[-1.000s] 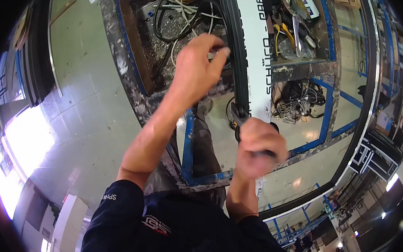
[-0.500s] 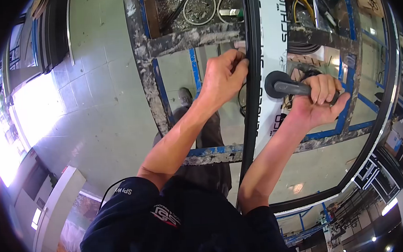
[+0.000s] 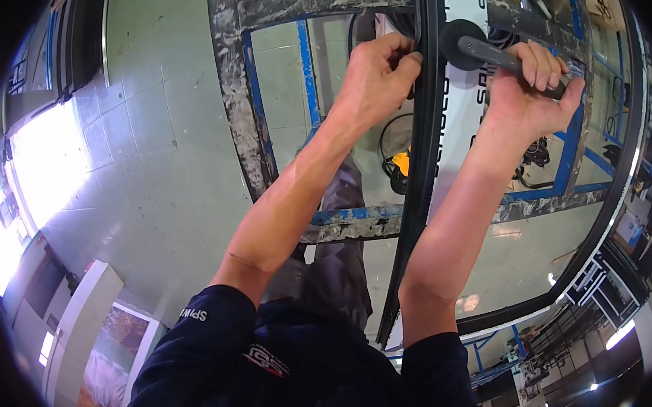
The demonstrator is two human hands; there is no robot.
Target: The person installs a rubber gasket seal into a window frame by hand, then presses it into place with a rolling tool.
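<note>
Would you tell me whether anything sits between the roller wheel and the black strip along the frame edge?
Nothing visible does. The right hand holds the roller with its wheel right beside the black strip, and the left hand pinches the strip next to it.

Left hand point(image 3: 378, 77): fingertips curl over the edge of the black frame strip point(image 3: 424, 197), so the contact point underneath is hidden. Right hand point(image 3: 532, 90): closed around the handle of the roller tool point(image 3: 480, 45); most of the handle is covered by the fingers, and the far end is only just visible past the palm. Roller wheel's contact with the strip cannot be resolved. White label point(image 3: 469, 98) on the panel: lettering partly blocked by the right forearm and tool, unreadable. Top of the strip is cut off by the picture's upper edge. Workbench point(image 3: 314, 3) contents cropped at top. Yellow item point(image 3: 400, 163) below the bench is partly hidden, identity unclear.
</note>
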